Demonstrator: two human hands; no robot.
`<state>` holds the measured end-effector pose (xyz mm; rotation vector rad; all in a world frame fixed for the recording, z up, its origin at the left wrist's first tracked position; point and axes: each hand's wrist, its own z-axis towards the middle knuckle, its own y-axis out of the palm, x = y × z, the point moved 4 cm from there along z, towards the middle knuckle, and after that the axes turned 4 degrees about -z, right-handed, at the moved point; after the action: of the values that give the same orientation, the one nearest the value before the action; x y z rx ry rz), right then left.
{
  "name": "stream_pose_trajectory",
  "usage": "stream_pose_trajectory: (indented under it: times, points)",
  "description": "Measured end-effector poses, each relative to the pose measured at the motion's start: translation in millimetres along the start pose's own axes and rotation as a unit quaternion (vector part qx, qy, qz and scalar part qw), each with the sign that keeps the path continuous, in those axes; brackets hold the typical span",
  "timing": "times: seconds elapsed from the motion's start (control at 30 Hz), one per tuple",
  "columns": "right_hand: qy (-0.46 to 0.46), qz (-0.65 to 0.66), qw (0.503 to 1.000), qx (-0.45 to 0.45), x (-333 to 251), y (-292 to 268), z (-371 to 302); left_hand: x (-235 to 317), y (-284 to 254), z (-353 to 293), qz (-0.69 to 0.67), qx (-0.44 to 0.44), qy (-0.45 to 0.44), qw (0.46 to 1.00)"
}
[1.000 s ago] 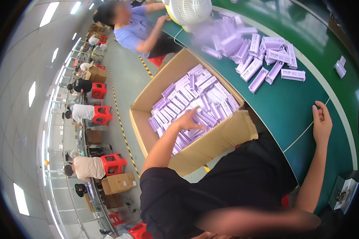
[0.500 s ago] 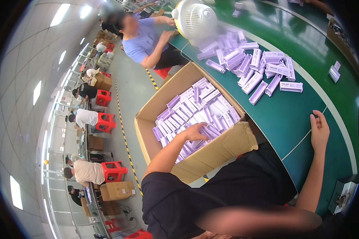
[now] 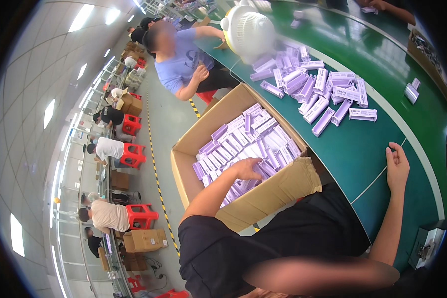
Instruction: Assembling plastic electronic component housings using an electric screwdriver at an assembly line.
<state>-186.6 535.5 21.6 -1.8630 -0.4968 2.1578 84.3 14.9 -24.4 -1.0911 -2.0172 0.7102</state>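
A large cardboard box [image 3: 268,202] stands against the table's left side, packed with rows of light purple plastic housings [image 3: 228,149], long and trough-shaped with printed white faces. My left hand [image 3: 247,169] reaches into the box, low over the housings near its front side. Its thumb and fingers are curved and apart, and nothing shows between them. Over on the green table my right hand [image 3: 398,164] hovers or rests at the right, fingers loosely bent, holding nothing visible. A loose pile of the same housings [image 3: 325,94] lies on the table beyond the box.
A white and yellow fan [image 3: 251,34] stands at the table's far end, beside a seated co-worker [image 3: 179,59] in a blue shirt. A metal box-like fixture [image 3: 426,246] sits at the right. Red stools [image 3: 143,215] and other workers line the left side.
My left hand has risen slightly off the housings, its fingers spreading. The co-worker has turned and drawn one hand toward the chest. My right hand stays nearly in place.
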Motion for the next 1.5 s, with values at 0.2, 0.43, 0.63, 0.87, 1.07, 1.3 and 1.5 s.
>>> stream_pose_trajectory:
  times: [0.2,0.43,0.63,0.87,1.07,1.3,1.5]
  points:
    - [0.007,0.02,1.0,-0.008,4.2,2.8,4.6,3.5,4.7,1.5,0.017,0.027,-0.033,0.999]
    - [0.01,0.038,0.999,-0.015,6.0,1.9,1.2,4.4,11.5,-6.3,0.004,0.038,0.034,0.999]
    - [0.006,0.035,0.999,-0.012,1.6,0.0,0.1,6.5,1.0,-1.7,-0.005,0.075,0.043,0.996]
    - [0.003,0.056,0.998,-0.009,-2.8,-0.1,0.6,-2.0,17.9,9.2,0.049,0.099,0.043,0.993]
    - [0.001,0.069,0.998,-0.007,-0.2,-0.8,0.5,10.7,23.2,5.4,0.108,0.123,0.028,0.986]
    - [-0.002,0.067,0.998,-0.007,-2.7,-0.2,0.9,-2.9,21.0,8.8,0.06,0.17,0.06,0.982]
    - [0.002,0.061,0.998,-0.011,0.6,0.0,-0.3,1.8,19.7,4.7,0.038,0.206,0.045,0.977]
